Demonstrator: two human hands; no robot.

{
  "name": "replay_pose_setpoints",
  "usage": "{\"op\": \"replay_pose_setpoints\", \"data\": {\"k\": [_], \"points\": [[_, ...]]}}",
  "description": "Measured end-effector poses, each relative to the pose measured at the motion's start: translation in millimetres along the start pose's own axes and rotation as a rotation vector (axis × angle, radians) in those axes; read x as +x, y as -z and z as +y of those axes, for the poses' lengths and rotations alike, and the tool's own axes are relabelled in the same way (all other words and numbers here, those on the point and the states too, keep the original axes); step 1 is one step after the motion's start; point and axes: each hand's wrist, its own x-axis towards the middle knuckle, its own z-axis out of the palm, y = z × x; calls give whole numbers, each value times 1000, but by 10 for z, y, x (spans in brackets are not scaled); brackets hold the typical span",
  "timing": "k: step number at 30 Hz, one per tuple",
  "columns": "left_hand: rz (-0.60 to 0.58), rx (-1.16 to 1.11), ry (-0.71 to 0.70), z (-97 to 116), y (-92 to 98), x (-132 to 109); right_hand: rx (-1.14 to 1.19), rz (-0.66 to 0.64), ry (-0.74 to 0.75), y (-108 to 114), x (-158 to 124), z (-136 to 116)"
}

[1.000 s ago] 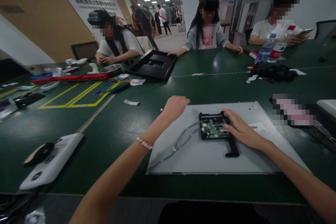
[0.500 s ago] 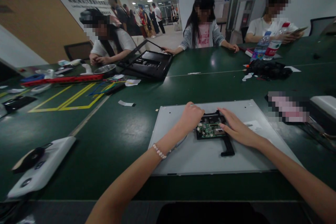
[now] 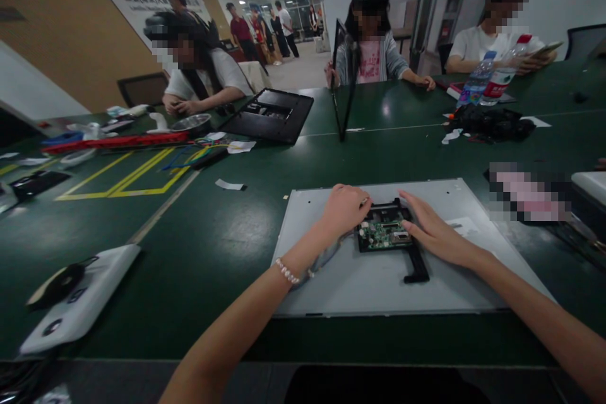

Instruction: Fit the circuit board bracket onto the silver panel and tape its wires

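Observation:
A green circuit board [image 3: 382,235] sits in a black plastic bracket [image 3: 416,265] on a large pale metal panel [image 3: 326,297]. My left hand [image 3: 344,205] is closed at the bracket's upper left edge, fingers curled; whatever is in them is hidden. Thin grey wires [image 3: 326,257] run out beneath this wrist, which wears a beaded bracelet. Along the bracket's right side my right hand [image 3: 438,233] lies with fingers stretched and thumb apart, the thumb touching near the board's right edge.
On the green table, a white device [image 3: 80,300] lies left and a phone [image 3: 528,192] right. Farther off are a black laptop-like casing [image 3: 269,115], bottles [image 3: 502,76] and a black bundle [image 3: 492,123]. Three people sit opposite; one holds up a thin black frame [image 3: 344,82].
The person opposite has lifted the black frame off the casing and turned it upright, moving it right. My hands stay at the bracket, nearly unchanged; more of the wires shows.

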Motion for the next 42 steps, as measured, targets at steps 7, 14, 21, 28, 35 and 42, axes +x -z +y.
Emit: {"op": "replay_pose_setpoints", "data": {"k": [7, 14, 21, 28, 35, 42], "points": [[21, 109, 318, -772, 413, -3, 93, 73, -54, -14, -12, 56], [74, 211, 896, -1850, 476, -683, 103, 102, -57, -42, -11, 67], [80, 184, 1026, -2278, 318, -1291, 99, 88, -69, -42, -21, 40], [40, 179, 956, -2424, 257, -1250, 105, 89, -63, -40, -19, 16], [31, 290, 978, -2306, 312, -1148, 81, 95, -44, -62, -8, 72], [114, 390, 729, -1468, 819, -910, 53, 107, -24, -16, -23, 13]]}}
